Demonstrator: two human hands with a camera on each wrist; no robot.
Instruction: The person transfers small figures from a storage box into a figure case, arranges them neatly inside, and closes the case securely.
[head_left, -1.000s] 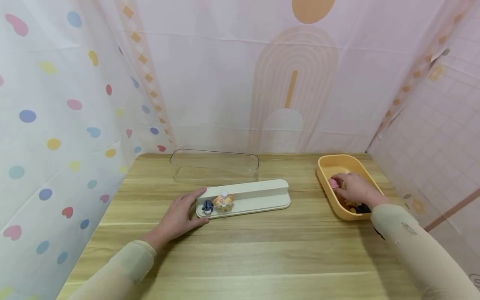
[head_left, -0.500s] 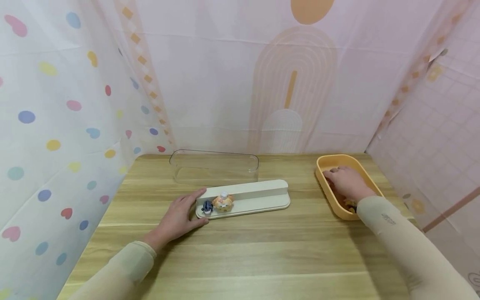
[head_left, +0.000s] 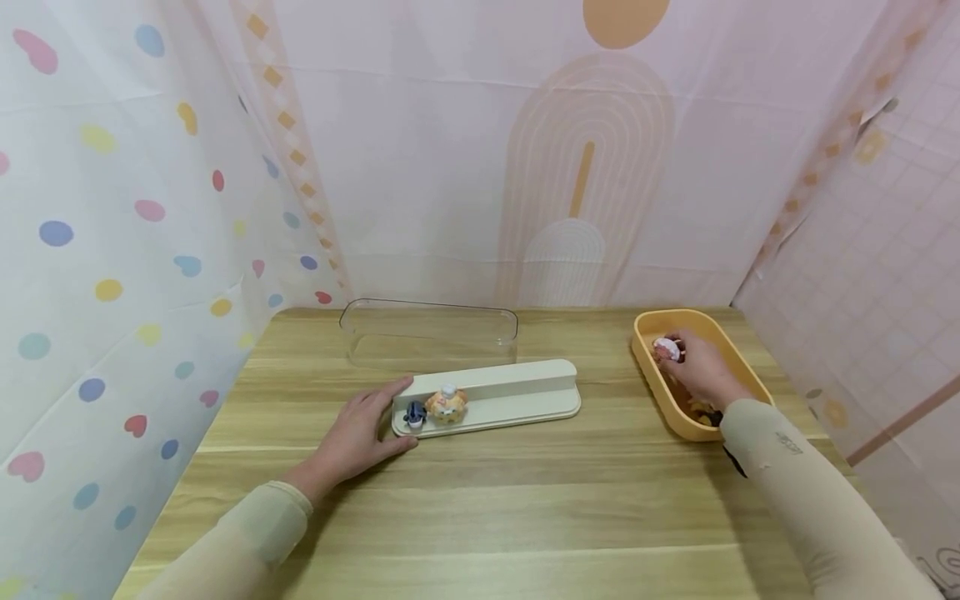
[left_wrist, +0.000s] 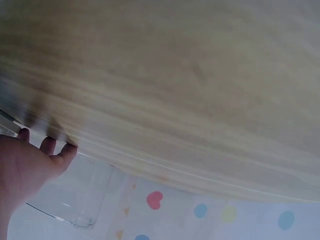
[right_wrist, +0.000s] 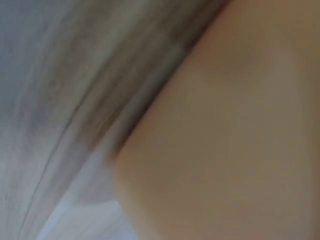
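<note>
In the head view my left hand (head_left: 358, 435) holds the left end of a cream stepped display base (head_left: 517, 405), thumb at the front edge and fingers toward the back. On its lower step stand a small dark blue figurine (head_left: 415, 415) and, beside it, an orange figurine (head_left: 447, 405) with a white top. Over at the right, my right hand (head_left: 705, 365) pinches a small white and reddish-pink figurine (head_left: 666, 349) inside a yellow-orange bin (head_left: 660, 400). The right wrist view is mostly filled by a blurred yellow-orange surface; no fingers show there.
A clear plastic cover (head_left: 431, 333) stands behind the display base. More small yellow and dark pieces (head_left: 703, 412) lie in the bin, partly hidden by my right wrist. Patterned curtains (head_left: 420, 167) enclose the wooden table (head_left: 525, 508) at the back and sides.
My right hand let go of a pink piece, reached farther left in the bin, and now lifts a white and reddish-pink figurine. My left hand and the display base stay put.
</note>
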